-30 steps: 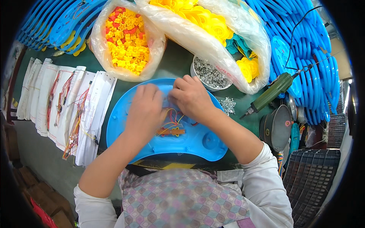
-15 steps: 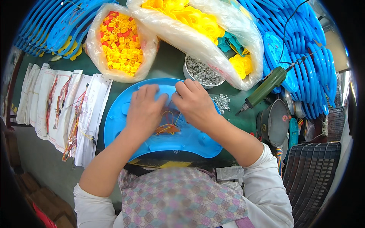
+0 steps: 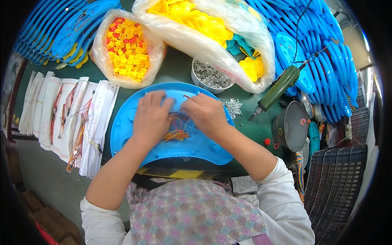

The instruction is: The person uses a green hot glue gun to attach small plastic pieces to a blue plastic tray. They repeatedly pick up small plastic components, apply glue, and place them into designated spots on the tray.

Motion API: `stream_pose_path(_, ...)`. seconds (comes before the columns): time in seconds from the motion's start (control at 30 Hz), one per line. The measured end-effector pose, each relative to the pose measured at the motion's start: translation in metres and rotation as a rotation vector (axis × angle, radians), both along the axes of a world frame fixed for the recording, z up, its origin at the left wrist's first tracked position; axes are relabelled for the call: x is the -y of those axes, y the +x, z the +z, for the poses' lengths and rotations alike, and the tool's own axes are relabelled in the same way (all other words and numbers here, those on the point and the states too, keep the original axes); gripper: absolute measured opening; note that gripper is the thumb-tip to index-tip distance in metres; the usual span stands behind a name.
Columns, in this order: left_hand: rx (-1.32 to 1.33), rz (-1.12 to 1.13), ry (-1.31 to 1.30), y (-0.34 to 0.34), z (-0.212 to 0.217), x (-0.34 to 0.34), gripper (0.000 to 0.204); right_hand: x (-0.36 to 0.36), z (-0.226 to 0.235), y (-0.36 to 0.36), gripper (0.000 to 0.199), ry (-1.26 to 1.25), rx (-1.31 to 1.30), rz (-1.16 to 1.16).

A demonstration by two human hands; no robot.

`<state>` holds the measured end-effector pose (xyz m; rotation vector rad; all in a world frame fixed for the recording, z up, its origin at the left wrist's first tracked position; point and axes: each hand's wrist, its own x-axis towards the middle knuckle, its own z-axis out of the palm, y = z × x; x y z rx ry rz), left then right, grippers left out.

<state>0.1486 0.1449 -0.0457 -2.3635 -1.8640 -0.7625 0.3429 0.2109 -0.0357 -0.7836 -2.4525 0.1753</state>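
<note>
A curved blue plastic shell [image 3: 122, 141] lies on the bench before me with its hollow side up. Inside it rests a small brown circuit board [image 3: 182, 135] with red and yellow wires [image 3: 174, 122] rising toward my fingers. Over the shell's left half, my left hand [image 3: 152, 118] has its fingers bent; their tips are blurred, and what they hold cannot be made out. Facing it, my right hand [image 3: 207, 114] is closed in a pinch, and a short red wire end [image 3: 186, 96] pokes out at its fingertips.
Bags of small yellow and red parts [image 3: 128, 51] and yellow flower shapes [image 3: 208, 26] stand behind, beside a tub of screws [image 3: 212, 75]. A green electric screwdriver [image 3: 277, 92] lies right. Papers with wire bundles [image 3: 67, 114] are left. Blue shells [image 3: 330, 77] are stacked far right.
The view has shifted slightly. Both hands remain over the shell; the right has turned and lowered a little, and a red wire end now shows at its fingertips.
</note>
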Motion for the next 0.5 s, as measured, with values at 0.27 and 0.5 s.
stream_pose_path(0.27,0.025,0.005,-0.013,0.001,0.001,0.001,0.039,-0.009,0.008,0.013,0.010,0.125,0.158,-0.006)
stream_pose_path(0.5,0.031,0.016,-0.031,0.001,0.001,0.001,0.041,-0.018,0.015,0.007,0.007,0.135,0.229,0.093)
